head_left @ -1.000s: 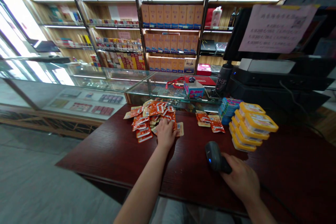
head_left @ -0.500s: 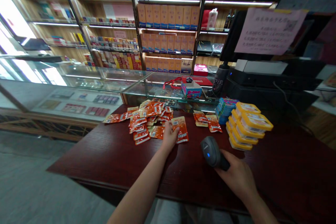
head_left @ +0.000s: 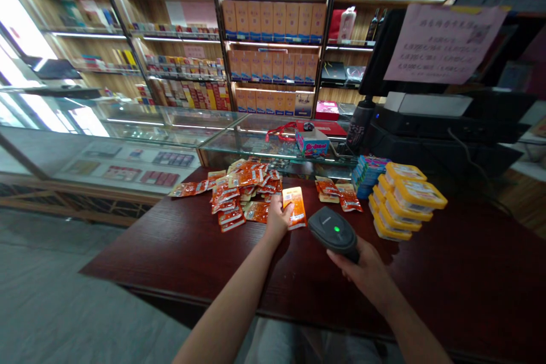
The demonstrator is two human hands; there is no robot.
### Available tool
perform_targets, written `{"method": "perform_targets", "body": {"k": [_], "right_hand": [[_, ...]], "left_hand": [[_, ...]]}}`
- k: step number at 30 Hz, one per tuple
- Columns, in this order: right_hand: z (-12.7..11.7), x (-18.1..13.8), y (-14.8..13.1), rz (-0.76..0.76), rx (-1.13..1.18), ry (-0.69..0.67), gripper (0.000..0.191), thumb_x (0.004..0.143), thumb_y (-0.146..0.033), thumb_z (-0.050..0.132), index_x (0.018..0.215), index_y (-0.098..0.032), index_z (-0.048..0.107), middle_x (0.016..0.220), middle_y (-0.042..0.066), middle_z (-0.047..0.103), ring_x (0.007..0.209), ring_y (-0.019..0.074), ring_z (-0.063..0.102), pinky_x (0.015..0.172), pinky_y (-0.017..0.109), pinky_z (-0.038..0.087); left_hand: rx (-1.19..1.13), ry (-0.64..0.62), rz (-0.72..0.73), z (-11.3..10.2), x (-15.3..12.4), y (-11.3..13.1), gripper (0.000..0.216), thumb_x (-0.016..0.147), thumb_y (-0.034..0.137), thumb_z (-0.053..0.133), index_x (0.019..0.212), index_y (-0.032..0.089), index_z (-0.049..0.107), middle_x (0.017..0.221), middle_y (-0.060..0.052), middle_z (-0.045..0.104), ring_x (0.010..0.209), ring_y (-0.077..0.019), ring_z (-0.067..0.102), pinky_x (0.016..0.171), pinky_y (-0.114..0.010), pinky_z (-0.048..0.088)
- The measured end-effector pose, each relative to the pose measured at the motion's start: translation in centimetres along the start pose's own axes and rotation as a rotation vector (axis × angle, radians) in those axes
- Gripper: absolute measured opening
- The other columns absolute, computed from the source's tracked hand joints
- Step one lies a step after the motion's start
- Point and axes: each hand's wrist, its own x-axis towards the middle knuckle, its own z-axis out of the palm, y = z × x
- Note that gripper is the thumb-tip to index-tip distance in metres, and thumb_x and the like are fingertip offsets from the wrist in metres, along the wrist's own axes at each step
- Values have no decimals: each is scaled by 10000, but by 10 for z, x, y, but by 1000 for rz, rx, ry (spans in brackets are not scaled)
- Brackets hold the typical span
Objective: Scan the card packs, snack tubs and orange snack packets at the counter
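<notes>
My left hand [head_left: 278, 220] grips an orange snack packet [head_left: 296, 206] by its left side, thumb across its front. Light from the scanner brightens that packet. In my right hand [head_left: 367, 266] is a dark grey barcode scanner [head_left: 333, 230], its head pointed left toward the packet and a green light lit on top. Beside my left hand lies a loose pile of similar orange packets [head_left: 245, 179]. A few more orange packets [head_left: 347, 196] rest on the dark wooden counter [head_left: 179, 250], beyond the scanner.
Yellow-lidded tubs [head_left: 405, 205] are stacked at the right, beside a stack of blue packs [head_left: 367, 175]. Behind stand a glass display case [head_left: 239, 136], a small open box [head_left: 313, 142] and a monitor with a pink notice [head_left: 443, 45]. Shelves of boxed goods line the wall.
My right hand has brought the scanner up and left, turning its head toward the packet. Its light went from blue to green, and the packet is now lit up. The left hand has barely moved.
</notes>
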Motion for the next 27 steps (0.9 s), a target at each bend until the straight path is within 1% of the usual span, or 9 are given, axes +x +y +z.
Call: {"method": "perform_targets", "body": {"k": [2, 4, 6, 8, 10, 13, 16, 21, 27], "right_hand": [[-1, -1, -1, -8, -3, 0, 318, 779, -415, 629, 959, -156, 672, 463, -32, 568, 455, 160, 556, 441, 252, 449], [-3, -1, -4, -51, -8, -8, 290, 780, -395, 629, 942, -159, 676, 550, 1, 639, 539, 182, 613, 502, 270, 491], [-5, -2, -5, -120, -34, -24, 272, 779, -360, 628, 963, -165, 676, 764, 53, 723, 730, 218, 672, 649, 307, 534], [-8, -3, -3, -168, -120, -22, 278, 773, -321, 622, 1005, -174, 665, 955, 80, 730, 886, 237, 673, 773, 331, 526], [-13, -6, 5, -161, -298, 4, 284, 759, -284, 610, 1023, -189, 651, 990, 74, 723, 903, 239, 674, 779, 333, 515], [-21, -12, 28, -127, -649, 61, 260, 735, -219, 582, 989, -222, 640, 903, 40, 724, 804, 241, 682, 692, 331, 492], [-28, -19, 58, -232, -857, 134, 323, 725, -150, 562, 1039, -204, 615, 920, 59, 712, 813, 241, 664, 713, 340, 464], [-35, -26, 90, -437, -928, 229, 344, 757, -153, 562, 1100, -182, 569, 844, 54, 687, 773, 228, 636, 702, 332, 439], [-36, -28, 85, -493, -858, 365, 349, 765, -139, 537, 1109, -193, 536, 853, 61, 692, 769, 219, 638, 720, 324, 449]], "left_hand": [[-10, -3, -23, 0, 0, 1, 219, 751, 239, 611, 861, 203, 425, 855, -19, 627, 807, -165, 632, 732, -302, 491], [-20, -8, -21, 0, 0, 2, 217, 756, 231, 594, 840, 211, 395, 827, 3, 611, 781, -151, 625, 707, -284, 486], [-8, -20, -7, -1, 1, 2, 210, 756, 210, 577, 826, 215, 379, 793, 20, 589, 749, -137, 610, 685, -266, 476], [29, -34, 5, -2, 1, 3, 206, 755, 203, 569, 809, 216, 370, 746, 37, 555, 698, -124, 583, 654, -250, 459], [107, -36, 36, -3, 1, 5, 206, 750, 212, 577, 785, 213, 374, 707, 48, 516, 659, -112, 545, 632, -238, 437], [276, -19, 118, -5, -1, 10, 204, 735, 234, 611, 743, 201, 410, 658, 57, 465, 615, -97, 474, 606, -223, 392], [290, -39, 124, -3, -3, 15, 206, 734, 266, 626, 741, 195, 432, 624, 66, 458, 568, -86, 448, 563, -210, 367], [80, -144, -48, 12, -2, 13, 292, 668, 309, 705, 782, 188, 464, 595, 68, 522, 546, -98, 535, 540, -211, 423], [-179, -282, -387, 60, 4, 15, 326, 676, 268, 732, 862, 181, 479, 648, 21, 623, 552, -135, 620, 523, -266, 522]]}}
